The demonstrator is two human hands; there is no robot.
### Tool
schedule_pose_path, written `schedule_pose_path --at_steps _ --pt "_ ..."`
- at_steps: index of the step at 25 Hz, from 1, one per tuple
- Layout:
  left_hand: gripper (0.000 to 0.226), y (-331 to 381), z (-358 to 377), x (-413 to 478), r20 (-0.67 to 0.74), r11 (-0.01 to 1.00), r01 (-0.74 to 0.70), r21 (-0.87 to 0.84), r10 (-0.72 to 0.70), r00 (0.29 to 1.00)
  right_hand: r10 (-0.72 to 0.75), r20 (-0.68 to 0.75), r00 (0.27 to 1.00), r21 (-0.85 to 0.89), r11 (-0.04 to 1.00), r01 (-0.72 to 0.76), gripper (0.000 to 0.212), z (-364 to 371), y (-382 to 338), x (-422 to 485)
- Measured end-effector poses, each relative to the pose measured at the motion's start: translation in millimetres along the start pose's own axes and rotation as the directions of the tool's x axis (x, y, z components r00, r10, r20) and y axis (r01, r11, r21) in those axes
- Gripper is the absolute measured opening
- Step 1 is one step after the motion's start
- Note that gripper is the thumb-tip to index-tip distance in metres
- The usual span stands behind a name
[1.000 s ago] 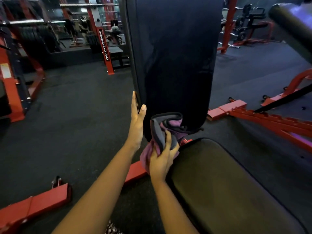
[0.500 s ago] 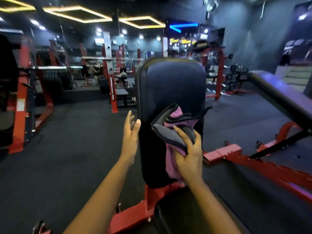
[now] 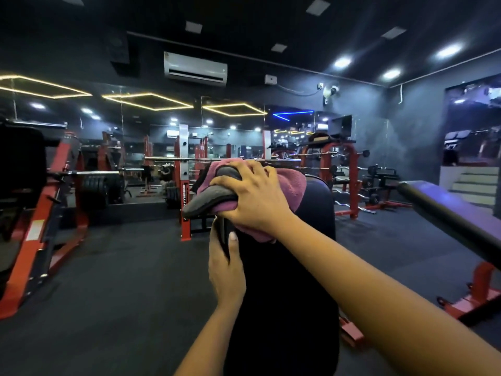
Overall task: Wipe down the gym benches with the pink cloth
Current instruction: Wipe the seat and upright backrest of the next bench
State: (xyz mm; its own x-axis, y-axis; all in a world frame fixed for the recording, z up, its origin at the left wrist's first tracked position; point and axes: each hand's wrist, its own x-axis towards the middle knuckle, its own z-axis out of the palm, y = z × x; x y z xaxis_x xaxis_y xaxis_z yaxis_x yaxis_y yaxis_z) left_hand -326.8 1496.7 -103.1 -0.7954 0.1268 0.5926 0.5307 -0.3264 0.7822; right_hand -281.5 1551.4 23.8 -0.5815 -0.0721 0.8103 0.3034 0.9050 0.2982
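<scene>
Up top, the right hand bunches the pink-and-grey towelling cloth against the upright black padded bench back; the left hand clasps its edge.

You stood in a dark gym: black floor, a mirrored wall behind red racks, a white air conditioner high above it. Yellow light strips and round ceiling spots glowed overhead, with pale steps at your right.

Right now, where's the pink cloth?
Head view, centre: the pink-and-grey cloth lies over the top of the black padded backrest, gripped by the right hand, above the left hand holding the pad's left edge.
</scene>
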Motion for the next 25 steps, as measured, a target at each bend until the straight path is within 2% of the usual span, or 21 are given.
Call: schedule_pose_path --at_steps 4,8,11,13,17,21,25 --pt "0.082 -0.3 -0.8 -1.3 0.017 0.999 -0.037 0.007 0.037 0.999 0.114 -0.001 0.993 0.086 0.990 -0.114 0.063 -6.0 18.2 9.7" --pt "0.081 3.8 -2.5 -3.0 0.059 0.999 -0.005 -0.033 0.007 0.998 0.297 0.124 0.947 0.203 0.926 -0.317 0.062 -13.2 62.4 18.7" --pt "0.078 4.1 -5.4 -1.9 0.110 0.998 0.032 -0.051 -0.026 0.994 0.362 0.150 0.920 0.328 0.860 -0.392 0.051 -15.8 105.7 4.6" --pt "0.071 3.4 -6.7 -0.2 0.151 0.996 0.055 -0.068 -0.045 0.988 0.439 0.143 0.887 0.453 0.768 -0.453 0.036 -13.1 130.3 -10.5" --pt "0.067 6.0 -9.7 -2.4 0.192 0.996 0.040 -0.081 -0.023 0.981 0.653 0.178 0.736 0.596 0.524 -0.608 0.030 1.2 156.8 -37.9" --pt "0.079 4.2 -14.3 -7.0 0.214 0.998 -0.057 0.016 0.052 0.976 0.790 0.190 0.583 0.679 0.323 -0.659 0.037 18.8 149.0 -79.4" --pt "0.074 -10.5 -31.0 -29.3 0.321 0.986 -0.137 0.098 0.099 0.942 0.871 0.243 0.426 0.707 0.141 -0.693 0.050 38.2 129.3 -129.2"
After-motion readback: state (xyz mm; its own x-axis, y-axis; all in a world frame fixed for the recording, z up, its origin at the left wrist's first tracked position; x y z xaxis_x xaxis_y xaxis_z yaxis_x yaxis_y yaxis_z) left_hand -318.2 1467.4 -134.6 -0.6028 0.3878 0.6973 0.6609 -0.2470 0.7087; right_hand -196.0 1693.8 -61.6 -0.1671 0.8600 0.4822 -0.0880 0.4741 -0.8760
